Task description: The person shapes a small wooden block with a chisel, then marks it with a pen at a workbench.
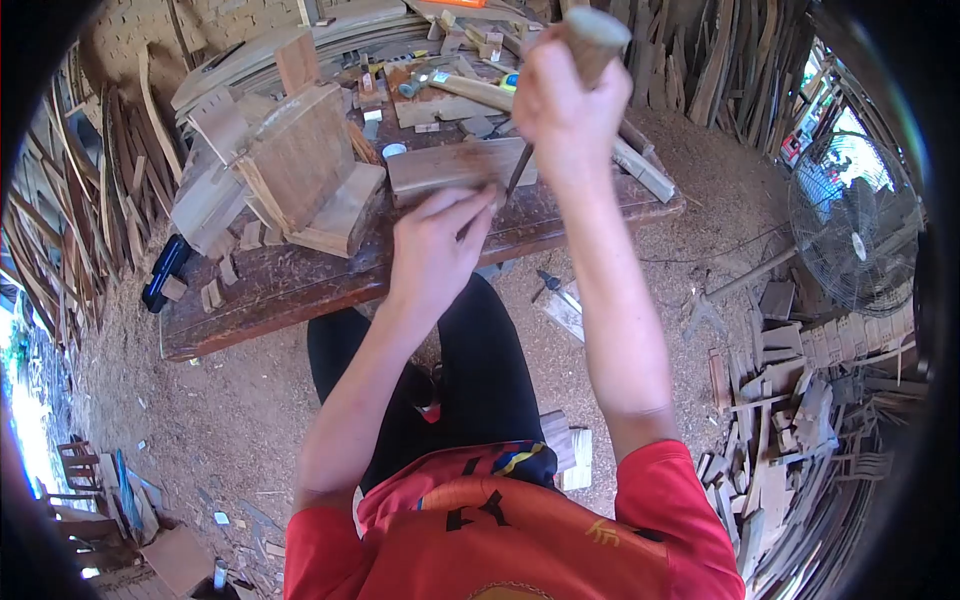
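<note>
My right hand (575, 100) is raised over the bench, its fingers wrapped round the thick wooden handle (597, 42) of a tool. Below that fist a narrow dark blade (519, 170) points down toward the end of a wooden block (440, 168). My left hand (443, 232) rests at the block's near edge, its thumb and fingertips pinched together close to the blade tip. What those fingertips hold, if anything, is too small to make out. The block lies flat on the dark workbench (370, 285).
On the bench's left stands a wooden box-like piece (297, 160) among offcuts. A hammer (465, 90) and small wood pieces lie behind the block. A black object (166, 272) sits at the left edge. A fan (855, 225) and scrap wood (790, 440) are on the right.
</note>
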The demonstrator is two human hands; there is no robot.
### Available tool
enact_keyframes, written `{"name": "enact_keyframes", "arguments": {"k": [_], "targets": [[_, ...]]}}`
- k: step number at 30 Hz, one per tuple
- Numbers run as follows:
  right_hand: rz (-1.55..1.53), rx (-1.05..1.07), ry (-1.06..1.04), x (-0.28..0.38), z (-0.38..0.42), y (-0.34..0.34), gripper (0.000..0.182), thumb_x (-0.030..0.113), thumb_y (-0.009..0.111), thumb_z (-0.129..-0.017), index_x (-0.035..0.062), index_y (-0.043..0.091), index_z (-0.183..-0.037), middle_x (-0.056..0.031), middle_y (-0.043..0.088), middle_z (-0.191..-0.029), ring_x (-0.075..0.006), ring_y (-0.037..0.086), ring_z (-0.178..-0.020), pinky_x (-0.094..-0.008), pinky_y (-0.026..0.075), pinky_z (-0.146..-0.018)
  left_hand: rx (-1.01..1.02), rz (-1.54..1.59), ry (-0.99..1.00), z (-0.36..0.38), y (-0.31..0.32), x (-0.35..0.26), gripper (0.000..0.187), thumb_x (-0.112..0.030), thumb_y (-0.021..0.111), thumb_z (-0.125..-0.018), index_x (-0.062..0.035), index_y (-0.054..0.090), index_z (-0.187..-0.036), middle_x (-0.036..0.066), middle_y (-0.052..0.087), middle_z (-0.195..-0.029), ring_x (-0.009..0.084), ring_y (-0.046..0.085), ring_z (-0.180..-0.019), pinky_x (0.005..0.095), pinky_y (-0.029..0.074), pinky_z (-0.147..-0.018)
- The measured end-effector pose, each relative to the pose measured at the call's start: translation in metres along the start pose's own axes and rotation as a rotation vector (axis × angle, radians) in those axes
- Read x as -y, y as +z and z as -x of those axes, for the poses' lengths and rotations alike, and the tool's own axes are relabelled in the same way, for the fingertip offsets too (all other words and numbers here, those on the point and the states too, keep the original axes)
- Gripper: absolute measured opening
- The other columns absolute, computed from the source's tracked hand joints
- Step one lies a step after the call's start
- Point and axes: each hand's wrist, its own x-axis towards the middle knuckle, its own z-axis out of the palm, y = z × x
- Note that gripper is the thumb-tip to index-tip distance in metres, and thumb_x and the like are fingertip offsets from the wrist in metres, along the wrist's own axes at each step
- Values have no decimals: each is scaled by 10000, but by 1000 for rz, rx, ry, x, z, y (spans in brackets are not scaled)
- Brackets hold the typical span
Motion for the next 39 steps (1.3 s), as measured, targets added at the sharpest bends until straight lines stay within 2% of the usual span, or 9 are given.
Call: {"name": "enact_keyframes", "arguments": {"k": [2, 10, 14, 20, 28, 30, 33, 37, 39], "targets": [[104, -40, 54, -28, 14, -5, 60, 73, 601, -961, 22, 576, -940, 7, 484, -597, -61, 397, -428, -251, 311, -388, 11, -9, -14, 10, 5, 8, 233, -59, 766, -912, -30, 793, -1141, 99, 771, -1001, 217, 745, -833, 317, 577, -773], [-86, -39, 20, -12, 0, -12, 68, 87, 588, -979, 28, 581, -946, 7, 464, -588, -72, 384, -415, -268, 287, -379, -9, -1, -62, -6, -3, 1, 220, -65, 768, -910, -27, 794, -1124, 119, 768, -1008, 232, 745, -832, 317, 576, -779], [-81, -71, -25, -10, -5, -24, 74, 107, 559, -992, 37, 581, -977, 6, 437, -577, -81, 356, -406, -279, 275, -386, 12, -5, -74, 2, 4, 15, 255, -66, 770, -908, -34, 783, -1160, 125, 763, -1003, 241, 747, -861, 323, 574, -807], [-149, -97, 60, -18, 4, -34, 78, 169, 555, -982, 106, 538, -940, 21, 383, -560, -88, 293, -401, -290, 245, -408, 86, -30, -125, 0, 3, 11, 264, -63, 766, -912, -33, 781, -1175, 134, 763, -1033, 250, 758, -915, 339, 574, -832], [-177, -32, -11, -23, 6, -26, 94, 197, 554, -984, 109, 540, -955, 18, 387, -561, -90, 269, -397, -291, 250, -410, 50, -14, -79, -1, 5, 16, 256, -59, 760, -917, -24, 781, -1169, 140, 780, -1045, 248, 770, -920, 331, 583, -848], [-128, -110, 32, -20, 6, -20, 98, 200, 550, -987, 111, 537, -949, 17, 387, -561, -90, 268, -397, -289, 249, -409, 51, -24, -81, 0, 5, 16, 255, -56, 760, -915, -25, 783, -1167, 136, 781, -1041, 248, 769, -913, 330, 586, -841], [-108, -71, 11, -20, 7, -20, 109, 211, 540, -989, 112, 535, -945, 20, 373, -560, -92, 274, -398, -287, 251, -409, 45, -38, -62, -1, 6, 14, 253, -50, 761, -910, -26, 785, -1161, 125, 778, -1028, 245, 765, -890, 329, 590, -821], [-145, -77, 22, -13, 5, -19, 157, 232, 487, -1011, 113, 537, -922, 36, 355, -570, -90, 257, -405, -284, 230, -407, 47, -54, -23, 1, 6, 16, 250, -42, 764, -906, -26, 788, -1154, 109, 774, -1015, 235, 759, -861, 328, 591, -802], [-178, -179, 58, -5, 4, -7, 122, 201, 550, -973, 97, 500, -932, 29, 360, -540, -92, 257, -367, -278, 245, -354, 43, -58, -14, 1, 9, 18, 248, -40, 764, -905, -26, 788, -1152, 104, 773, -1013, 230, 758, -856, 325, 590, -798]]}}
